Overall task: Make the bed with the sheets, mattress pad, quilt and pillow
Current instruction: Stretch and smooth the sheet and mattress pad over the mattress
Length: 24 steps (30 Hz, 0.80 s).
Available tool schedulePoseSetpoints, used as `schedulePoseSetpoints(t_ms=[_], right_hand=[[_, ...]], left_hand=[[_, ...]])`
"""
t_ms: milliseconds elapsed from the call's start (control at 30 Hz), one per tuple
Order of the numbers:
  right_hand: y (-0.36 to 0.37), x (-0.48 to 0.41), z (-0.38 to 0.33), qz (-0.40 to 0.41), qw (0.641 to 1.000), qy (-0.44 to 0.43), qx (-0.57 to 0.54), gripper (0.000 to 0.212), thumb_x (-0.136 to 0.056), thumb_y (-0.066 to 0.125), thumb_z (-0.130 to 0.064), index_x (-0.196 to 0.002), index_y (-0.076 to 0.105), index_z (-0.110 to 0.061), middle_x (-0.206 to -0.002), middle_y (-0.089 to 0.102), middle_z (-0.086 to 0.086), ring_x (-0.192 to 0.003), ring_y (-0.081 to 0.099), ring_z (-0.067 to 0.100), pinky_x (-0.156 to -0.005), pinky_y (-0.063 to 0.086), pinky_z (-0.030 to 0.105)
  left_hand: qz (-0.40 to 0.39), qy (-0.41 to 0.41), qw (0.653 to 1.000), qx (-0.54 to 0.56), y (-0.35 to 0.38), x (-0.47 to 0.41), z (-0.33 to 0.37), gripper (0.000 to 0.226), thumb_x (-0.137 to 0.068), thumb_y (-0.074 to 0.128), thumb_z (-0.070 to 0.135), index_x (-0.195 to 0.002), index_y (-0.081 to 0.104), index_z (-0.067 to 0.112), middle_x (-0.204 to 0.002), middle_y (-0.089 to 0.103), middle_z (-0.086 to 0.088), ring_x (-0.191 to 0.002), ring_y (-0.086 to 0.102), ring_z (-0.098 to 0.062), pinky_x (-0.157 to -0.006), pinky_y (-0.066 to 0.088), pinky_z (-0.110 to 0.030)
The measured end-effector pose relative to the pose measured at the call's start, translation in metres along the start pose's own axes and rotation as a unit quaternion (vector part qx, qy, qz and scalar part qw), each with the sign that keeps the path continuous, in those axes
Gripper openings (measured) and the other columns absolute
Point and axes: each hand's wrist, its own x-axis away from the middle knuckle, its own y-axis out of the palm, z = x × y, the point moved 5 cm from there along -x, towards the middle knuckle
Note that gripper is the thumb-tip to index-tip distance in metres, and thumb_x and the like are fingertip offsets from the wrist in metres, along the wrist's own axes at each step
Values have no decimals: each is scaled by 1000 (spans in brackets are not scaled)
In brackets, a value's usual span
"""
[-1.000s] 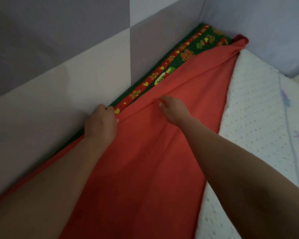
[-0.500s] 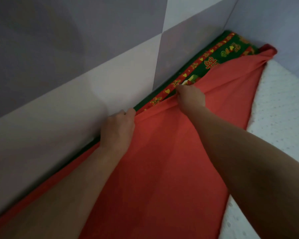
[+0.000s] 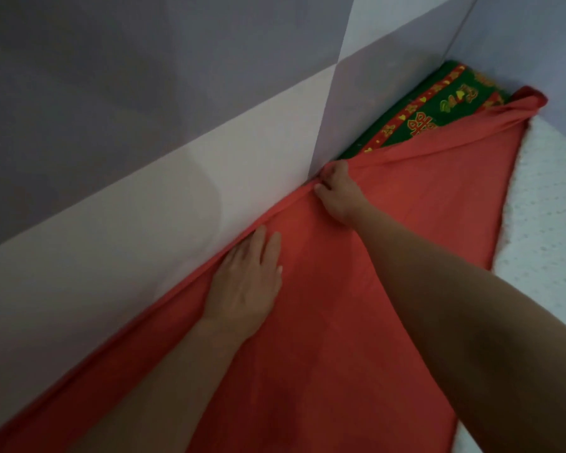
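Red sheet (image 3: 356, 322) was smooth matt cloth; green quilt (image 3: 445, 106) printed cloth, slight sheen; white mattress pad (image 3: 543, 223) dimpled, textured fabric; wall panels (image 3: 144, 223) smooth, matt.

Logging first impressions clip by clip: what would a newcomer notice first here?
A plain red fabric sheet spreads diagonally along the pale panelled wall. The left hand presses flat on it beside the wall; the right hand, farther up, pinches its bunched edge. A green cloth with red-and-gold print peeks out in the far corner.
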Motion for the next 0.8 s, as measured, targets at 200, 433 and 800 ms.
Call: schedulePoseSetpoints(t_ms=[200,433,800], right_hand=[[25,-3,14,-63,971,-18,232,47,-100,26,-42,-144,34,-25,-156,26,-6,-146,12,9,-112,-7,61],[36,-3,19,-75,964,-10,257,52,-101,17,-43,-148,25,-23,-159,12,-7,-147,-2,10,-112,-12,59],[4,76,20,-116,973,-22,200,56,-103,32,-30,-153,8,-25,-161,1,-4,-148,2,19,-117,5,49]], left_hand=[[-63,-36,997,13,19,0,-3,62,-85,35,36,-138,45,6,-131,56,-15,-105,63,-25,-85,52,-31],[-138,-93,985,44,24,-12,-3,71,-90,39,37,-150,15,9,-150,33,-12,-125,48,-25,-99,41,-32],[-219,-45,972,71,20,-11,-3,69,-98,34,37,-151,4,7,-158,9,-14,-144,19,-25,-117,18,-33]])
